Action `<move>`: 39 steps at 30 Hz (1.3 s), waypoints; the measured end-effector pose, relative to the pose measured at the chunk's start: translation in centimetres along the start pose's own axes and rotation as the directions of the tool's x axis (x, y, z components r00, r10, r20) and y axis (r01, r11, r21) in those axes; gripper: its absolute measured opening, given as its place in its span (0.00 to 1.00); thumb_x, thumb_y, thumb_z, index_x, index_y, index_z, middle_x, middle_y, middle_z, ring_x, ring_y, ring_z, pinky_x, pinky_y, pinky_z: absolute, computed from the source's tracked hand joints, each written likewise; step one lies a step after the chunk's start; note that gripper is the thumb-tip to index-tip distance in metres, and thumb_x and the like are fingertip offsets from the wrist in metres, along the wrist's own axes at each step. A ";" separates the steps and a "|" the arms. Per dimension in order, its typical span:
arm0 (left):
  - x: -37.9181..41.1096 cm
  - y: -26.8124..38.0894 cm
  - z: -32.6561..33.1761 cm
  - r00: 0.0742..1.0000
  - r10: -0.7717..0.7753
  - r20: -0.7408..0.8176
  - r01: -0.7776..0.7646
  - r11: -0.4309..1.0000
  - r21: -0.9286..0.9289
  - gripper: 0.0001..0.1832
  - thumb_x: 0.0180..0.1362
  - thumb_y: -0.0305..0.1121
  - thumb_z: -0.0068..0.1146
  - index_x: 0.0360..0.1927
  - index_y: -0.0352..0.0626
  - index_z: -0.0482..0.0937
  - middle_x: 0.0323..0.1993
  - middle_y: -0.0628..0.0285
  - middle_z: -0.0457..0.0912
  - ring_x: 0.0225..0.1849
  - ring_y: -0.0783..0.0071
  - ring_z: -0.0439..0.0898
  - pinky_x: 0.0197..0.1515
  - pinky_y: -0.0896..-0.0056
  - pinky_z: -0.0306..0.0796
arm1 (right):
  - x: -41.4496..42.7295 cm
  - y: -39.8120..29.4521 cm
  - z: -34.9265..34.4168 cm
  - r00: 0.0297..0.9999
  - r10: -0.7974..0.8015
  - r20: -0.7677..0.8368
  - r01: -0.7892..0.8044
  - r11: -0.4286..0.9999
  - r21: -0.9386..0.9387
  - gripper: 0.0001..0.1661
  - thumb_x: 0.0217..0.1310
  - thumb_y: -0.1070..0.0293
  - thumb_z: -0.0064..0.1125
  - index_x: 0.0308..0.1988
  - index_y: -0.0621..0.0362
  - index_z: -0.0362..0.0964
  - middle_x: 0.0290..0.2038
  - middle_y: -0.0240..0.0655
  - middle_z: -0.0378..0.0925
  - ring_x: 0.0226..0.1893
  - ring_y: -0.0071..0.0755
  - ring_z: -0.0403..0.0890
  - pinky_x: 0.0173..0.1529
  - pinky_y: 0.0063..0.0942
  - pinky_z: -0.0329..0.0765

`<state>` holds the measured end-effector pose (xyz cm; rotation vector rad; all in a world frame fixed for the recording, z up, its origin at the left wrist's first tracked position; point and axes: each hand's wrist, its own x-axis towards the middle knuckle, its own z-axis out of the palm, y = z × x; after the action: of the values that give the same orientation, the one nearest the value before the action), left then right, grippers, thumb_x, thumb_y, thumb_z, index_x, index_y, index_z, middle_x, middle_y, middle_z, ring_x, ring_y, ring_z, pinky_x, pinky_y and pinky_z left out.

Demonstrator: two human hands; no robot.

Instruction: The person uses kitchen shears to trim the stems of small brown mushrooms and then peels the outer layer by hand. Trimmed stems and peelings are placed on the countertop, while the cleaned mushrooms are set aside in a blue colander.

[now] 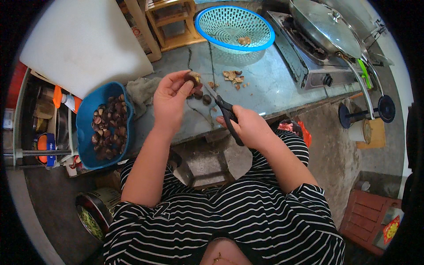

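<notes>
My left hand (174, 94) pinches a brown chestnut (191, 79) between thumb and fingers, and a pale yellowish patch shows at its top. From the right, my right hand (250, 127) grips black-handled scissors (227, 109), their metal blades pointing at the chestnut. Whether the blades touch it I cannot tell. Just under the left fingertips, dark shell pieces or chestnuts (206, 99) lie on the counter. Beyond the scissors is a small heap of pale and brown shell scraps (233, 77). A blue plastic basin (130, 109) at the left holds many brown chestnuts (109, 126).
A blue-rimmed colander (228, 46) stands at the back with pale peeled pieces (244, 40) inside. Right of it, a gas stove (308, 76) carries a lidded pan (331, 36). A grey cloth (142, 91) lies beside the basin, near a wooden rack (175, 39).
</notes>
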<state>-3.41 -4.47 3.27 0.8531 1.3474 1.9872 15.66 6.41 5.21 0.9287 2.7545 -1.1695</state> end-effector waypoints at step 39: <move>0.4 0.1 -1.0 0.926 -0.366 0.097 0.376 0.860 -0.346 0.18 0.69 0.32 0.49 0.61 0.40 0.72 0.53 0.60 0.78 0.50 0.74 0.79 0.52 0.76 0.75 | 0.1 0.3 0.3 0.978 -0.033 -0.206 0.020 0.998 -0.065 0.31 0.56 0.45 0.64 0.40 0.64 0.67 0.35 0.50 0.76 0.38 0.58 0.77 0.42 0.47 0.72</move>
<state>-4.48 -4.82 3.16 0.4090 0.9938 1.8224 15.71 6.40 4.78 1.0670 2.9537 -1.0378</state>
